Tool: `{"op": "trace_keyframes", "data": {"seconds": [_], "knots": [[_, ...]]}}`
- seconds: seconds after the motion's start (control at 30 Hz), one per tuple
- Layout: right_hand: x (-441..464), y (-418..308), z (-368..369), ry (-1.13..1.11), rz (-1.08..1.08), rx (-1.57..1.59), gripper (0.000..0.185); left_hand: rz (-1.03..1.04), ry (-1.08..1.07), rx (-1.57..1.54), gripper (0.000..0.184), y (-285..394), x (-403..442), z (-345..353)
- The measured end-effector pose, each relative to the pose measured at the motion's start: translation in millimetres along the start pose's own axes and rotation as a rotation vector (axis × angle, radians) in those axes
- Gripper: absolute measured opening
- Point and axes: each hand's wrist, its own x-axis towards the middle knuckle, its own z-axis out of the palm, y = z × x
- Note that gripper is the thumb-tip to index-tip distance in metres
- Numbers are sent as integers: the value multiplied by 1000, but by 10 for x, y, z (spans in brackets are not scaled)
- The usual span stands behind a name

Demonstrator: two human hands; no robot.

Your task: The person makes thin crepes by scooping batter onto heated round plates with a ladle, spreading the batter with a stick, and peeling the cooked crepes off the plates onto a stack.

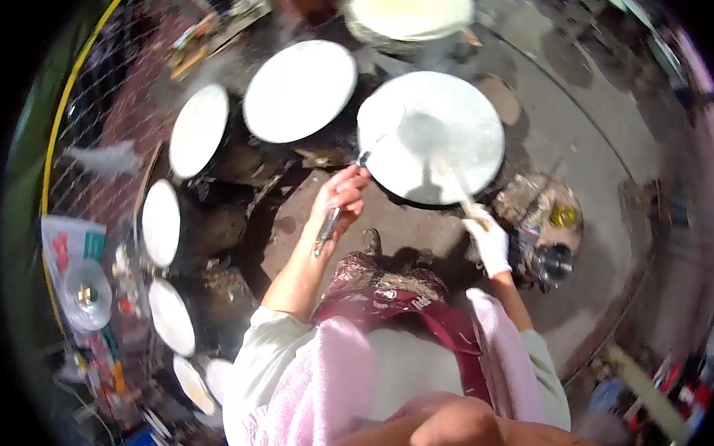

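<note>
My bare left hand (342,198) is closed around the metal handle of a ladle (325,231), whose pale head blends into the white surface beyond it. That surface is a round, white-coated pan (473,120) in front of me. In a white glove, my right hand (488,238) grips a pale, flat spatula (457,182). The spatula's blurred far end is over the pan's near right part; I cannot tell whether it touches. A dark shadow falls across the middle of the pan.
Several more white-topped round pans curve away to the left, including a large one (299,91) and a narrower-looking one (199,131). Another pan (410,12) is at the top. A metal container (553,264) stands at right near a yellow item (564,215). Wire fencing (99,104) lies left.
</note>
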Motion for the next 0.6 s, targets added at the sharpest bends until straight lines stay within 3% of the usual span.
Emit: {"op": "trace_keyframes", "data": {"seconds": [0.03, 0.07, 0.13, 0.2, 0.27, 0.3, 0.37, 0.5, 0.53, 0.6], "knots": [[64, 238, 35, 145, 2, 149, 40, 20, 19, 8, 32, 13, -147, 8], [152, 551, 11, 233, 1, 49, 45, 18, -31, 30, 31, 87, -297, -129], [25, 507, 144, 134, 47, 154, 50, 130, 50, 121, 32, 218, -660, -235], [-150, 482, 308, -62, 65, 65, 50, 319, 306, 489, 31, 325, -1070, -220], [-213, 470, 472, -102, -57, 78, 52, 454, 547, 903, 27, 322, -1512, 8], [-190, 498, 556, 17, -42, 82, 52, 532, 613, 974, 24, 369, -1717, -38], [-311, -230, 806, 123, 160, 307, 48, 630, 718, 1068, 22, 584, -2124, -217], [-160, -196, 1846, -40, -24, 290, 48, 554, 401, 726, 26, 1215, -3022, -406], [-184, -448, 2203, -76, -108, 278, 49, 541, 417, 572, 25, 1318, -3223, -552], [-241, -839, 2850, -223, -36, 318, 49, 524, 439, 438, 25, 1475, -3629, -881]]}}
